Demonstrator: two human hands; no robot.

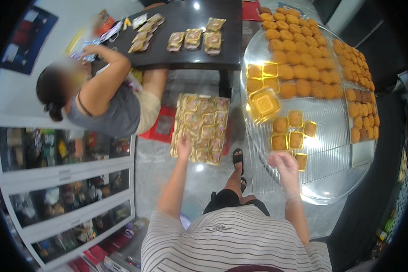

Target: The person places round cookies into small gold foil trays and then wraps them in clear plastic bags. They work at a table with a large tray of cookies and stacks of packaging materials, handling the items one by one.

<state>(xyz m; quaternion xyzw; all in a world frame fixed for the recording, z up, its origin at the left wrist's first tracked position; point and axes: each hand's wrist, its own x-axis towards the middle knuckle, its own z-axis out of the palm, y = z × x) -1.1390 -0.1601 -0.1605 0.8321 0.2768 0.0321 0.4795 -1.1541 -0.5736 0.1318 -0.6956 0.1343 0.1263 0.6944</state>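
My left hand (184, 147) reaches over the lower left of a stack of packaged mooncakes (208, 131) on a red stool (164, 125); whether it grips a pack cannot be told. My right hand (284, 162) is above the near left part of a round metal table (321, 185), fingers curled, beside mooncakes in gold plastic trays (295, 139); whether it holds anything is unclear. A stack of bare gold trays (264, 104) stands farther up. Beyond lie rows of unwrapped mooncakes (301, 57), with further batches along the right side (361, 105).
Another person (110, 102) sits at the left by a dark table (190, 61), which bears several packaged mooncakes (193, 38). A glass-fronted cabinet (71, 183) stands at left. Between the stool and the round table is a strip of tiled floor.
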